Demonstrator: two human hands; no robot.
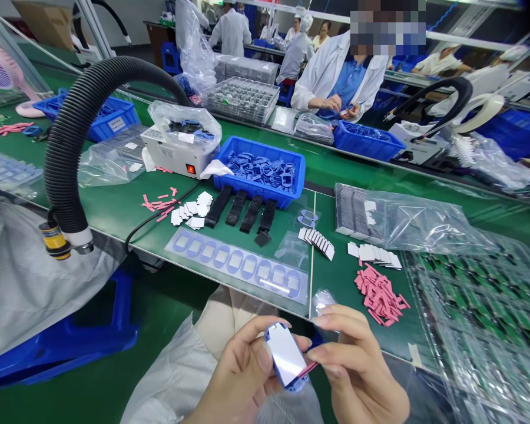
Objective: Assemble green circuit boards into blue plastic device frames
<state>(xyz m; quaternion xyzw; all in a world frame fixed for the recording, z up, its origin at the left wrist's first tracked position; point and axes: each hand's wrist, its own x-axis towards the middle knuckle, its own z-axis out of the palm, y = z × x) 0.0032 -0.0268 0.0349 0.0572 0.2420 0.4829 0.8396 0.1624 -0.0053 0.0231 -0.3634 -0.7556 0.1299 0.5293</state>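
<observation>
My left hand (242, 371) holds a small blue plastic frame (286, 355) with a shiny white rectangular pad on its face. My right hand (357, 365) pinches the frame's right edge, where a thin pink strip (309, 370) shows between the fingers. Just beyond my hands, a loose pile of pink strips (378, 294) lies on the green bench, with a row of white pads (373, 254) above it. A clear sheet with a row of blue frames (238, 265) lies further left. Black strips (238, 211) lie in front of a blue crate (261, 172) full of blue parts.
A black ribbed hose (70, 135) arcs over the bench's left side beside a white machine with a red switch (172, 154). Bagged trays of green circuit boards (481, 312) lie at the right. A co-worker (335, 82) works across the bench.
</observation>
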